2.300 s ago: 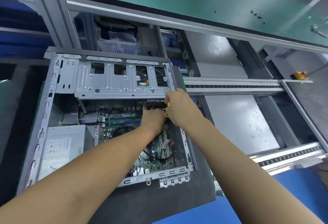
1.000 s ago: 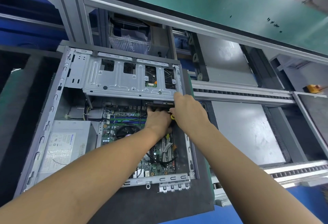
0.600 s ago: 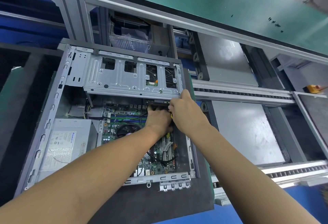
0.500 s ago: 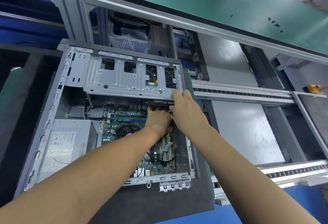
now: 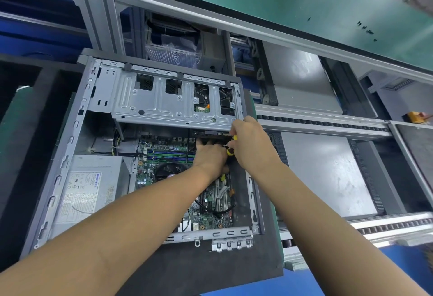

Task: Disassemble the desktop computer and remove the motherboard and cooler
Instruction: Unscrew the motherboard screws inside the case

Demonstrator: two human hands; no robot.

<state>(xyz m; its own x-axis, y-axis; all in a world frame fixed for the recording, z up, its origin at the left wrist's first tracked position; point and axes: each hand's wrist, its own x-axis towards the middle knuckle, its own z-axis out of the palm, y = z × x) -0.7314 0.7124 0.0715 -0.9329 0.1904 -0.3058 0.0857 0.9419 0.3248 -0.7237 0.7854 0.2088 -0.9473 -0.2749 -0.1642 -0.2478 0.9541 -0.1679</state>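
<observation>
head view: the case (image 5: 70, 145) lies open on its side on a dark foam mat (image 5: 210, 265), a box of thin, stamped grey steel. the motherboard (image 5: 210, 204) lies flat on its floor, a green board crowded with slots and small parts, with a black cable looped over it. its long axis runs from the near edge of the case away under the cage (image 5: 168, 103), a ribbed sheet-metal shelf that covers the board's far end. both hands work at that far right corner, just under the cage lip.

the left hand (image 5: 210, 155) reaches in with its fingers tucked out of sight, so i cannot tell whether it grips anything. the right hand (image 5: 251, 145) curls round a yellow-handled tool (image 5: 230, 149), probably a screwdriver, its tip hidden between the two hands.

the cooler (image 5: 169, 171), a round black fan, sits on the board just left of the left wrist, toward the person, so the left hand is the nearer one. i judge the board cannot lift out while the cage overhangs it. a boxy grey power supply (image 5: 89, 190) fills the case's left side.
</observation>
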